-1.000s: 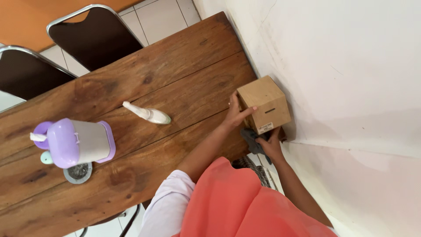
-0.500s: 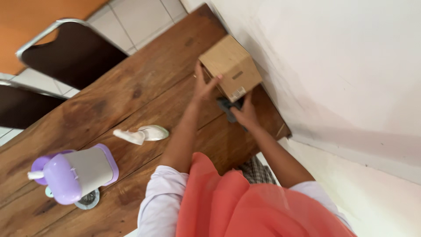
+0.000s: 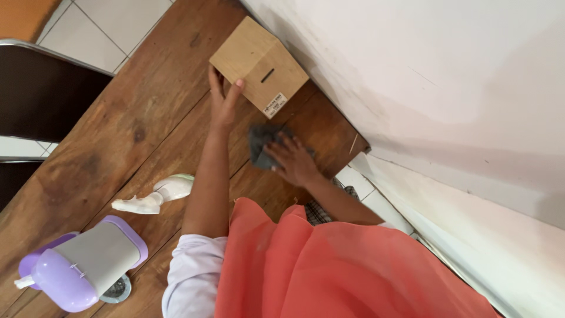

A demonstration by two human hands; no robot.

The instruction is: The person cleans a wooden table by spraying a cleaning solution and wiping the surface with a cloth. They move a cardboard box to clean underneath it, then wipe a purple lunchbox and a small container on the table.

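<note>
A: Where is the wooden box sitting?

B: At the far corner of the wooden bench, close against the white wall. It has a dark slot in its upper face and a small white label near one corner.

A: And the left hand?

B: Its fingers are spread flat against the box's side, touching it without wrapping round it.

A: The right hand?

B: It presses down on a dark grey cloth, fingers splayed over it, on the bench just beside the box and near the bench's wall-side edge.

A: What else lies there?

B: A white spray bottle on its side, nearer the person, and a lilac jug with a grey panel at the near edge. A dark chair stands beyond the bench's opposite edge.
</note>
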